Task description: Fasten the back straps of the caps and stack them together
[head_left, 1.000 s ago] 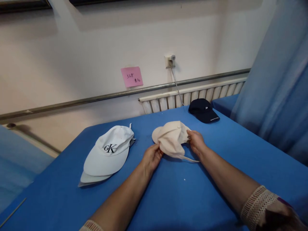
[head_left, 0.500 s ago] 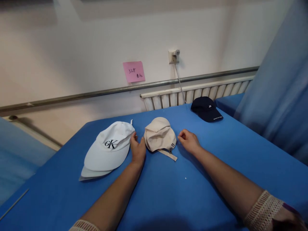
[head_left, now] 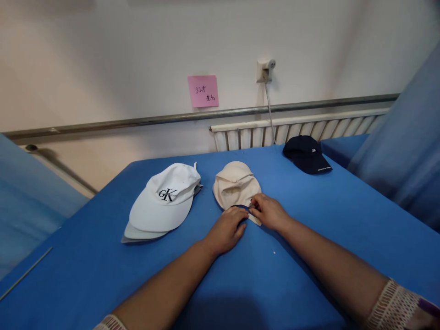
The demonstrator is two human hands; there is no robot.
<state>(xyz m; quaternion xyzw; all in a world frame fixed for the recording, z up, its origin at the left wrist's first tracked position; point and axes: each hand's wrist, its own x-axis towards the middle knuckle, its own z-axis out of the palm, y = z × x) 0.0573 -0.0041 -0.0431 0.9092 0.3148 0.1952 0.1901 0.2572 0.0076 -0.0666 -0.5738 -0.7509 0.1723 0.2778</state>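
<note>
A beige cap [head_left: 235,185] lies on the blue table [head_left: 240,275], its back opening toward me. My left hand [head_left: 227,231] rests at the cap's near edge with fingers pressed down on its back rim. My right hand [head_left: 268,211] pinches the cap's adjuster strap at the back right. To the left lies a white cap [head_left: 163,201] with a black logo, stacked on another pale cap whose brim shows underneath.
A dark navy cap [head_left: 306,154] sits at the table's far right corner. Behind the table are a white radiator [head_left: 299,130], a wall socket with a cord [head_left: 265,71] and a pink note [head_left: 203,91]. Blue fabric hangs at the right [head_left: 409,151].
The beige cap was held up in both hands, then set down on the table. Both hands let go briefly and have now come back to its rear strap.
</note>
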